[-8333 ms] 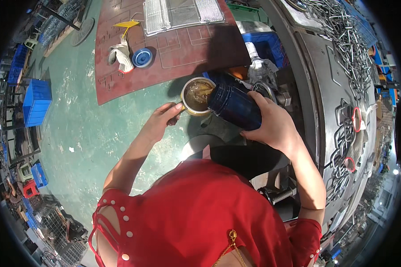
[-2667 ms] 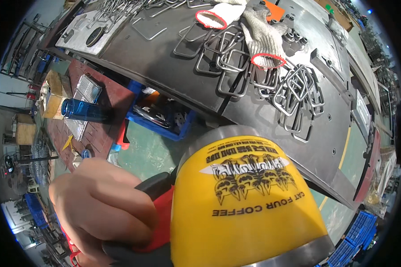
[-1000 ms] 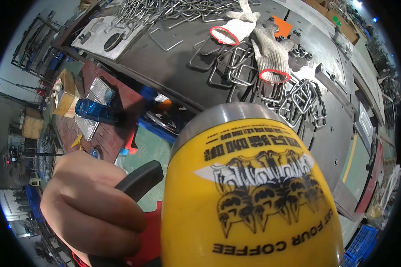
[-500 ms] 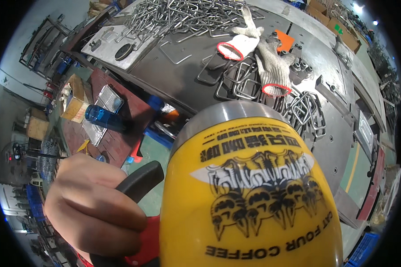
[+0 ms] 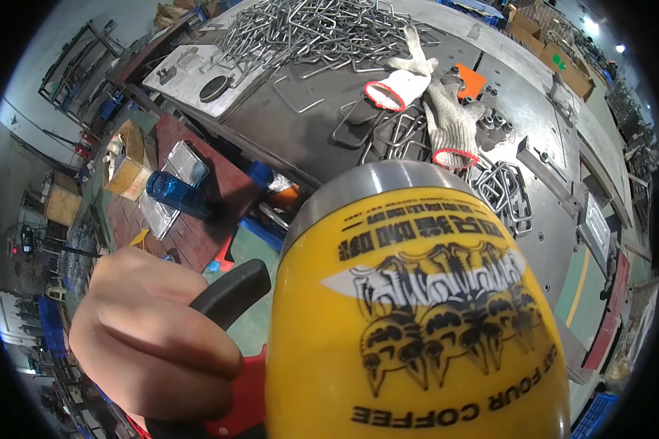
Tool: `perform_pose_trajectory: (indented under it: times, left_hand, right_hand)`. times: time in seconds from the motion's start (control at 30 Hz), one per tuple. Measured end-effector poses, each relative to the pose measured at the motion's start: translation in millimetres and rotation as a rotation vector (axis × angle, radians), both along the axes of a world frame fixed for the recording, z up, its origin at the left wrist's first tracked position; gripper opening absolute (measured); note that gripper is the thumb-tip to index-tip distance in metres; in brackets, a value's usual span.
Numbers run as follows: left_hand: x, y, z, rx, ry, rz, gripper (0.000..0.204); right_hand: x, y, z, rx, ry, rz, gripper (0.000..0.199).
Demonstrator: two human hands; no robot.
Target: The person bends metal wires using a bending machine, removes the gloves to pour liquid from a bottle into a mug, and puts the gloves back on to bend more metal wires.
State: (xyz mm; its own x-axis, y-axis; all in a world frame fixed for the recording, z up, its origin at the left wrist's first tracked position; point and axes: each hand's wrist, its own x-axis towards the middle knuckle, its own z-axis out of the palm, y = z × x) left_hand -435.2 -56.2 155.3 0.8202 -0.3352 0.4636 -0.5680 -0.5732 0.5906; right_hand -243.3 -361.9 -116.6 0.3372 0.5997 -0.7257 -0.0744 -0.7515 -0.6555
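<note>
A grey steel desk (image 5: 271, 132) spans the upper middle and right of the view. Left of it and nearer the floor stands a red-brown table (image 5: 231, 179). On the desk's far side lies a heap of bent steel rods (image 5: 315, 33), tangled together; more bent rods lie nearer, partly hidden. A tan box (image 5: 128, 175) sits at the table's left edge. Next to it is a wire mesh rack (image 5: 187, 167), and a blue bin (image 5: 263, 230) shows partly between table and desk. A translucent blue bottle (image 5: 179, 196) stands on the table, overlapping the rack in view; I cannot tell whether they touch.

Large in front of the desk is a yellow mug (image 5: 417, 314), held up close to the camera and tilted, its steel-banded end pointing away, its dark printed picture upside down. The left hand (image 5: 150, 329) has its fingers curled tightly round the mug's black handle (image 5: 234, 293), whose upper end juts past them. How the right hand's fingers are set cannot be told. Two pale knit gloves (image 5: 450, 124) with red-edged cuffs lie side by side on the desk. Beyond them is an orange sheet (image 5: 471, 84); near the desk's left corner, a black oval disc (image 5: 214, 88).
</note>
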Motion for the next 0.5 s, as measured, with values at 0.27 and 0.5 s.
perform_pose_trajectory:
  times: [0.27,0.5]
  left_hand:
    - [0.8,-6.4,-8.3,-0.085,-0.102,0.048,0.011]
    - [-3.9,-8.7,-10.4,-0.086,-0.151,0.1,0.016]
  right_hand:
    - [-1.0,-9.4,-22.1,0.309,-0.17,0.144,0.048]
    - [1.3,-15.1,-31.9,0.547,-0.501,0.446,0.05]
